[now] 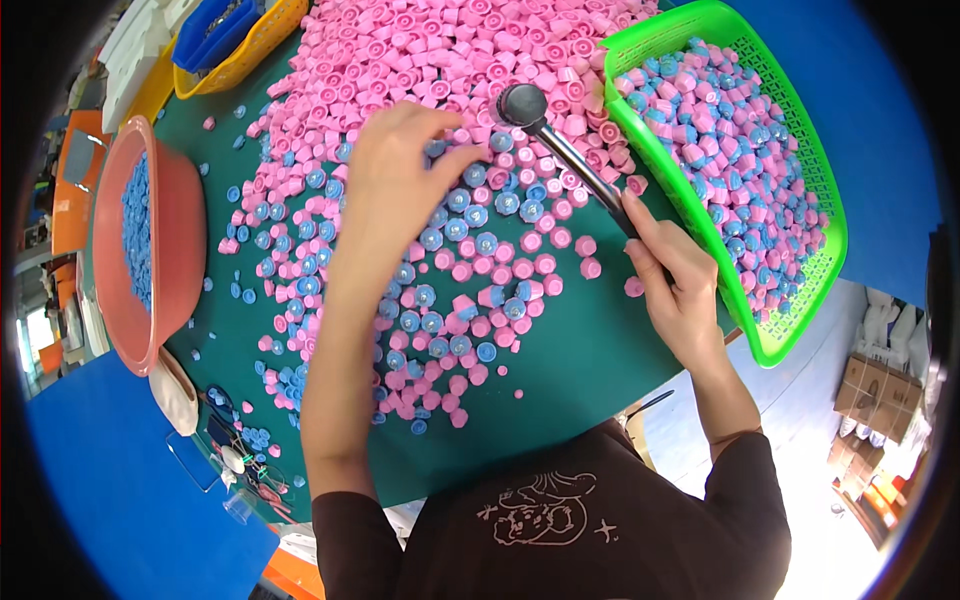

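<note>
My right hand [675, 275] grips the handle of a black mallet [545, 130], whose round head hovers over the caps near the green basket [790, 345]. My left hand [400, 170] reaches into the spread of pink caps [430, 50] and blue-topped caps [470, 215] on the dark green table [590, 350], fingers bent on the caps near the mallet head. Whether it pinches one cap is hidden under the fingers.
The green basket at the right holds several pink-and-blue assembled caps. A salmon basin [170, 250] with blue caps stands at the left. A yellow basket [245, 50] with a blue bin sits at the far left back. Small tools lie at the near left edge.
</note>
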A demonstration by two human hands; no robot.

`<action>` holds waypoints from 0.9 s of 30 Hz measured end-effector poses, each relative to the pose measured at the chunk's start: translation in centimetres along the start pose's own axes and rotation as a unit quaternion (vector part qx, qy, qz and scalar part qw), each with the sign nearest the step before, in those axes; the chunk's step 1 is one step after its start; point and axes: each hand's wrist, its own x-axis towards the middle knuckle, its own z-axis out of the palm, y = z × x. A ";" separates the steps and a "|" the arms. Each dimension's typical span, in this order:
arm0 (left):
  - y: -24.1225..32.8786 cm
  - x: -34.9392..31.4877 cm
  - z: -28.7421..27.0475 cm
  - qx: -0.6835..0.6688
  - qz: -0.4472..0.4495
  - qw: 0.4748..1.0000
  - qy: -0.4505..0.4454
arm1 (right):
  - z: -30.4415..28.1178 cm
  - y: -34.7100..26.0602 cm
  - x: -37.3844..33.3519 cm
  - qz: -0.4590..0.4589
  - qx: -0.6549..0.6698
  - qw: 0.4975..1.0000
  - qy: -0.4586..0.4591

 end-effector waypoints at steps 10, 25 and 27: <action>-1.9 -17.7 -18.2 0.066 -0.261 0.930 0.252 | 1.3 0.8 -0.3 0.162 0.066 0.984 -0.032; -6.8 -38.0 -18.7 0.181 -0.577 0.791 0.099 | 1.6 1.2 -0.7 0.151 0.151 0.976 -0.046; -6.7 -37.8 -18.0 0.166 -0.585 0.786 0.111 | 1.9 0.7 -1.0 0.163 0.159 0.973 -0.034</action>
